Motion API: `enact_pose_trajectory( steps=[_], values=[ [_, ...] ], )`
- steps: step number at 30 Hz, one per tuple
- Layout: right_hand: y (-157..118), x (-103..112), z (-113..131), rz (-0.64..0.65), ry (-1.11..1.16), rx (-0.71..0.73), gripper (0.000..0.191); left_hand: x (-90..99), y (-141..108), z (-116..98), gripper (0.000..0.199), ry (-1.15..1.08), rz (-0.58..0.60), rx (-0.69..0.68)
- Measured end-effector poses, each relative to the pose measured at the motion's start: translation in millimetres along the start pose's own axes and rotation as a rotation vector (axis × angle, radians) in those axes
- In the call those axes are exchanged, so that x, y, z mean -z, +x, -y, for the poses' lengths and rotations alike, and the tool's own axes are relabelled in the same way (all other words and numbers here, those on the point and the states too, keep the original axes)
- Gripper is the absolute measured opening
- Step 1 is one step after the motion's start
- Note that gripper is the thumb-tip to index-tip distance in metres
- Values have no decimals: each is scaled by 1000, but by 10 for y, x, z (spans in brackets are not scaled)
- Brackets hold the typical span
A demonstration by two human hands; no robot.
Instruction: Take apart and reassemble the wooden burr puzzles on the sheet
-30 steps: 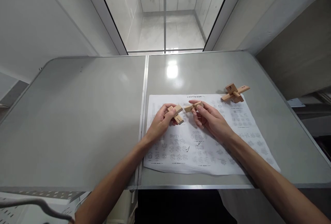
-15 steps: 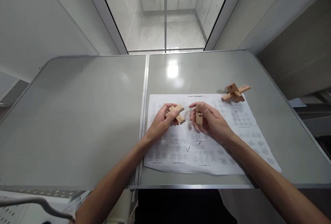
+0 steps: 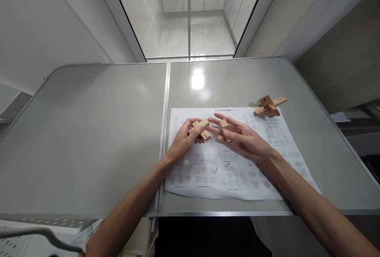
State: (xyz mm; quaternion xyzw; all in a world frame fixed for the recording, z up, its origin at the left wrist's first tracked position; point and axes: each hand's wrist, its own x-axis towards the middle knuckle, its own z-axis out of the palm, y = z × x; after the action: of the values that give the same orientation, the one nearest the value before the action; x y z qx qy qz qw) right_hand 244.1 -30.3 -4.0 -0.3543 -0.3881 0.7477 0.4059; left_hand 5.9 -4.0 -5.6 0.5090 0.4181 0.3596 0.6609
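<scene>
Between the thumb and fingers of my left hand [image 3: 185,139] are crossed wooden puzzle pieces [image 3: 205,135], with a dark mark on one bar. To their right, my right hand [image 3: 247,137] holds a notched wooden puzzle piece [image 3: 223,124]; its thumb presses the lower part while the other fingers extend leftward behind it. A small gap separates the two sets of wood. Both hands are above a printed paper sheet [image 3: 208,187] covered with small line drawings. How the pieces in my left hand interlock is partly hidden by my fingers.
An assembled wooden puzzle [image 3: 271,106] with dark marks stands at the sheet's upper right corner. The grey folding table [image 3: 89,142] has a metal seam [image 3: 165,130] left of the sheet. Behind its far edge is a glass door [image 3: 202,31]. A cable [image 3: 38,231] hangs at lower left.
The piece in my right hand has turned and moved slightly left and up. My right fingers have stretched out toward the left hand, which holds almost still.
</scene>
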Motion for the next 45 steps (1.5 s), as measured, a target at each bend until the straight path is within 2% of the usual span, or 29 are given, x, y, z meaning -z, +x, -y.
enact_pose_trajectory(
  steps=[3, 7, 11, 17, 21, 25, 32, 35, 39, 45],
  values=[
    [11, -20, -1, -24, 27, -1, 55, 3, 0, 20, 46, -44, 6, 7],
    [33, -6, -1, -117, -3, -3, 45, 8, 7, 39, 48, -83, 3, 4],
    [39, 35, 7, -150, -33, -7, 43, 19, 28, 40, 50, -95, -8, 0],
    [0, 58, 27, -43, 44, 28, 70, 56, 66, 52, 48, -237, -22, 46],
    [-15, 36, 58, 4, 112, -1, 66, 96, 65, 63, 51, -365, 27, 73],
    [12, 65, 23, 35, 122, -49, 62, 119, 63, 59, 61, -395, 96, 53],
    [40, 143, -71, 36, 74, -47, 54, 51, 27, 39, 65, -222, 155, 5],
    [34, 138, -65, 48, 74, -78, 58, 17, -2, 39, 67, -124, 165, -71],
    [40, 121, -60, 84, 45, -111, 67, 11, -25, 53, 65, 67, 111, -173],
    [54, 64, -64, 142, -41, -89, 50, 0, -32, 85, 66, 270, 83, -310]
  ],
)
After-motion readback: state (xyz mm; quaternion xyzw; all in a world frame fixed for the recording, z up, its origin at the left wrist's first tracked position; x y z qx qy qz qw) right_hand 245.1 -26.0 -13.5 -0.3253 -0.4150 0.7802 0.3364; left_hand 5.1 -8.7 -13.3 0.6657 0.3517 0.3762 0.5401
